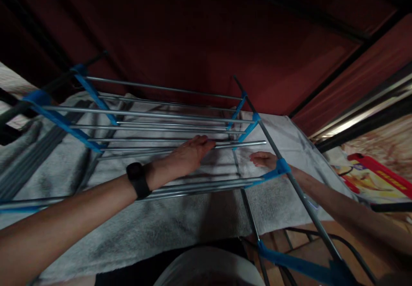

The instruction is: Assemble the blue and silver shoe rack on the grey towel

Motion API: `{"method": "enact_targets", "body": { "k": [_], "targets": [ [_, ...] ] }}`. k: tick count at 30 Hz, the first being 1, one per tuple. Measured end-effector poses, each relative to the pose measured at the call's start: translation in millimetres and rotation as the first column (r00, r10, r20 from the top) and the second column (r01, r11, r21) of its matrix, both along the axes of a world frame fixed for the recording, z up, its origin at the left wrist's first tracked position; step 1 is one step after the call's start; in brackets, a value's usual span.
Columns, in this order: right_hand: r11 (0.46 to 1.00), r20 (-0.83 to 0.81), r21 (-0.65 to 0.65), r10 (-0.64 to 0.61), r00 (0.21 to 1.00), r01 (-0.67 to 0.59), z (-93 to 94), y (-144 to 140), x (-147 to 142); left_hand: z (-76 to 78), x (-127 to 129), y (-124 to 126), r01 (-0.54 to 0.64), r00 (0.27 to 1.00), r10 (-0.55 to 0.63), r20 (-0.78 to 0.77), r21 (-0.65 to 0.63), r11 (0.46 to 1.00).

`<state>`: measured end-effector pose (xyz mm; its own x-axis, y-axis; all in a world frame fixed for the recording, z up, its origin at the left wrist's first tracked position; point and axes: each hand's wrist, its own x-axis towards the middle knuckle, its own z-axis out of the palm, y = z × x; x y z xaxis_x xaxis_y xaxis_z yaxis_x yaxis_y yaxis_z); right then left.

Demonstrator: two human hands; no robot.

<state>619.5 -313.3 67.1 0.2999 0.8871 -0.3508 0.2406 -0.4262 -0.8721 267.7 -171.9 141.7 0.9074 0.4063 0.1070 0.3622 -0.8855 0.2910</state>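
A shoe-rack-like frame of metal tubes and blue plastic connectors lies on a grey blanket [180, 217]. My left hand [193, 151], with a black watch on its wrist, is closed around a loose-ended metal tube [240, 144]. The tube's right end is free, short of the rack's right upright pole [301, 189]. My right hand [265, 159] reaches behind that pole, close to a blue connector [282, 167]. Its fingers extend loosely toward the tube end, apart from it, with nothing visible in them. Other tubes [167, 116] run between blue connectors [252, 123] farther back.
Several spare grey tubes [41, 149] lie on the blanket at the left. Dark red fabric [193, 33] hangs behind the rack. At the right is a red and yellow package [376, 176]. Below, another blue connector [296, 266] sits near the wooden floor [309, 251].
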Motion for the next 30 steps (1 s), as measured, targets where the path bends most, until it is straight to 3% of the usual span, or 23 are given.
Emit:
{"method": "enact_targets", "body": {
  "k": [7,11,14,18,21,26,30],
  "targets": [
    [0.997,0.015,0.068,-0.032,0.999,0.031,54.1,-22,4,49.6,24,-50,-0.090,0.981,0.059,0.183,0.162,0.983],
    [0.993,0.047,0.106,-0.065,0.997,0.059,67.6,-35,8,71.2,39,-89,-0.028,0.965,-0.062,0.256,0.334,0.942],
    [0.983,0.050,0.178,-0.048,0.998,0.038,71.4,-45,7,78.7,41,-122,0.017,0.949,-0.150,0.276,0.431,0.902],
    [0.984,0.077,0.176,-0.042,0.996,0.028,76.8,-55,-8,70.7,33,-157,0.005,0.939,-0.178,0.294,0.505,0.863],
    [0.989,0.113,0.138,-0.066,0.991,0.051,78.7,-56,-21,56.4,23,-169,0.003,0.953,-0.152,0.263,0.492,0.871],
    [0.990,-0.056,0.050,-0.132,0.990,0.135,72.1,-56,-34,34.3,4,-164,-0.045,0.982,-0.038,0.186,0.422,0.906],
    [0.974,-0.180,0.118,-0.170,0.969,0.193,72.5,-61,-49,27.9,-9,-152,-0.117,0.988,0.064,0.141,0.411,0.904]
  ]
}}
